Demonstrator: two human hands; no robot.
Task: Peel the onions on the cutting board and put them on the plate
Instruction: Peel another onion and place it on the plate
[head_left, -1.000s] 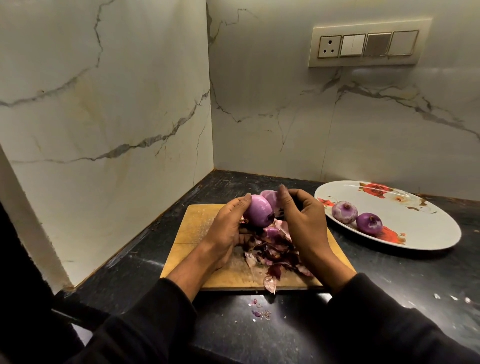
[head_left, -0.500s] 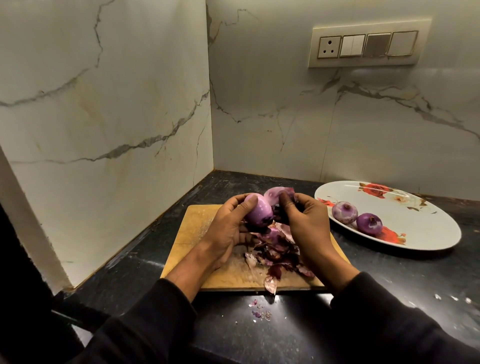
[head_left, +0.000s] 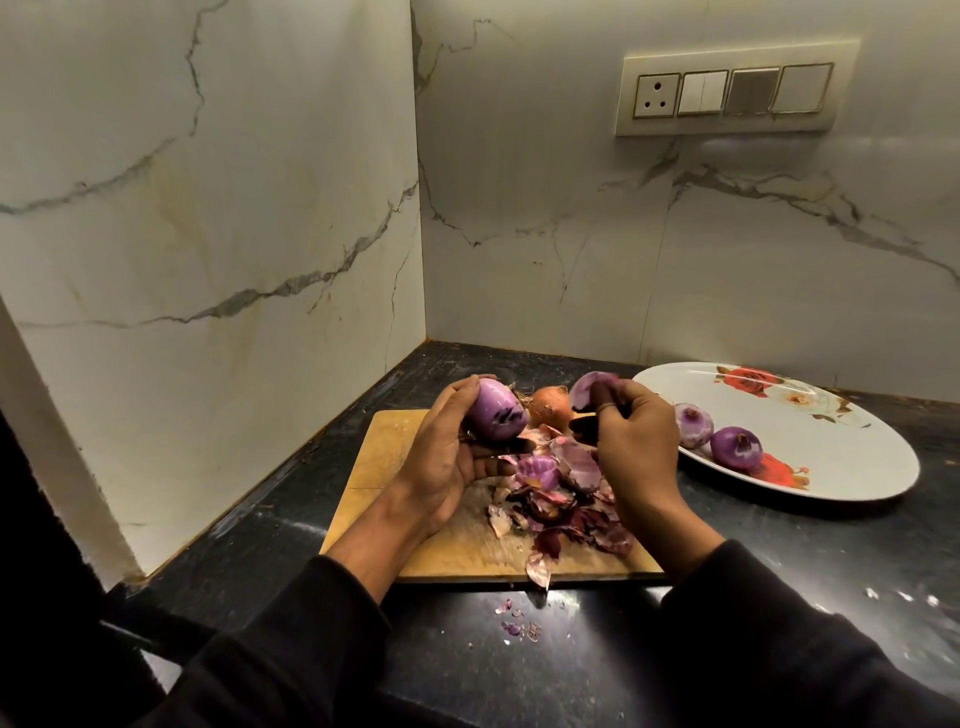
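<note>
My left hand (head_left: 451, 456) grips a smooth purple onion (head_left: 496, 417) above the wooden cutting board (head_left: 385, 457). To its right, my right hand (head_left: 635, 451) pinches a curved piece of purple onion skin (head_left: 586, 391), held apart from the onion. Between the hands an unpeeled orange-brown onion (head_left: 551, 406) sits at the board's far edge. A heap of peels (head_left: 561, 493) covers the middle of the board. Two peeled onions (head_left: 693, 425) (head_left: 735, 449) lie on the white flowered plate (head_left: 841, 452) to the right.
The board and plate rest on a black counter (head_left: 779, 551) in a corner of marble walls. Small peel scraps (head_left: 517, 623) lie on the counter in front of the board. A socket and switch panel (head_left: 732, 93) sits on the back wall.
My hands have drawn apart: the right hand has pulled a piece of skin off the onion to the right, and the left hand has shifted left with the onion, uncovering the unpeeled onion behind.
</note>
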